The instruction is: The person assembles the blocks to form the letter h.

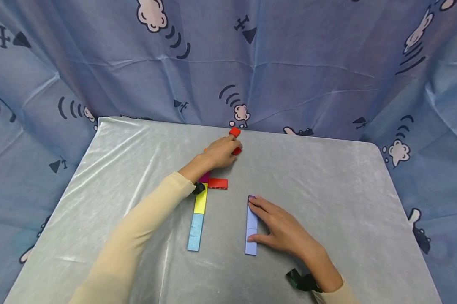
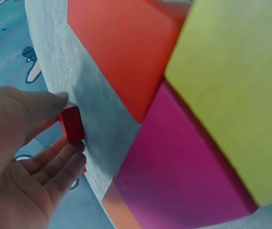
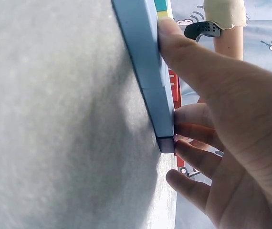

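My left hand [image 1: 221, 152] reaches to the table's far part and pinches a small red block [image 2: 72, 125] between thumb and fingers. A second red block [image 1: 234, 131] lies just beyond that hand. Under and near the left forearm runs a row of a light blue block [image 1: 195, 232], a yellow block [image 1: 200, 200] and a magenta block [image 2: 183, 176]. Past the magenta one, an orange block [image 2: 119, 207] is mostly hidden. My right hand [image 1: 279, 226] rests, fingers extended, on a row of two periwinkle blocks [image 1: 251, 217] with a dark purple block [image 1: 251, 197] at its far end.
One red block [image 1: 218, 183] lies crosswise against the right side of the coloured row. The grey cloth-covered table [image 1: 327, 181] has its far edge close beyond my left hand. A blue patterned curtain [image 1: 289, 84] surrounds the back and sides.
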Available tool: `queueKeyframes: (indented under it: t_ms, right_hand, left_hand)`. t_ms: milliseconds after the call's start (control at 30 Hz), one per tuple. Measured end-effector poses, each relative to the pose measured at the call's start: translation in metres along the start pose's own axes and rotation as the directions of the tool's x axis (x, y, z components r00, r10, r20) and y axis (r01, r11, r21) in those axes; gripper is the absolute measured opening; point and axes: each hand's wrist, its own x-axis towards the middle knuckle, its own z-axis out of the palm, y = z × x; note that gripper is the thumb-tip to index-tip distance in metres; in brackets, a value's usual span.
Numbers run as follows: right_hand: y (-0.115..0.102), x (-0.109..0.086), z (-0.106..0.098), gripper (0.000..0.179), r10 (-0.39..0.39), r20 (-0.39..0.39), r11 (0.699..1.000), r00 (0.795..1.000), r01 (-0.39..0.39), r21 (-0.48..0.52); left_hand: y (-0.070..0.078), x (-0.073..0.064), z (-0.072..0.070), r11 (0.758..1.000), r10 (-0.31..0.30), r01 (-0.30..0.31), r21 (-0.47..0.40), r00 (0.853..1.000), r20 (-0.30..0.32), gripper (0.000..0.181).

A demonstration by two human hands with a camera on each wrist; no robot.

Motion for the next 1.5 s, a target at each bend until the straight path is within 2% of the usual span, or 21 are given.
queueKeyframes:
  t_ms: [267,567,800,933,1200,1500]
  right_hand:
    - [-0.001,0.001,0.0,0.095,0.005,0.005,1.0,1.0,-0.005,0.008]
    - [0.0,0.003,-0.003,0.096,0.014,0.011,1.0,1.0,-0.014,0.003]
    - [0.0,0.003,-0.002,0.096,0.006,0.011,1.0,1.0,-0.006,0.007]
    - [-0.001,0.003,-0.001,0.095,0.008,0.013,1.0,1.0,-0.008,0.011]
    - [-0.001,0.001,0.0,0.094,0.016,0.021,1.0,1.0,-0.016,0.019]
    - [-0.002,0.004,0.001,0.093,0.036,0.038,0.999,0.999,-0.036,0.016]
  left_hand:
    - [0.0,-0.005,-0.002,1.0,0.023,-0.023,-0.019,1.0,-0.012,0.021]
    - [0.001,-0.011,-0.007,0.999,-0.006,0.006,0.032,1.0,-0.013,0.021]
    - [0.002,-0.02,-0.005,1.0,-0.017,0.017,0.008,1.0,0.014,0.026]
    - [0.003,-0.028,-0.004,1.0,-0.023,0.023,-0.007,1.0,0.007,0.029]
    - [0.013,-0.047,-0.001,0.998,0.026,-0.027,-0.054,1.0,-0.008,0.037]
    - [0.028,-0.067,0.006,0.993,0.104,-0.104,-0.062,0.995,-0.006,0.036]
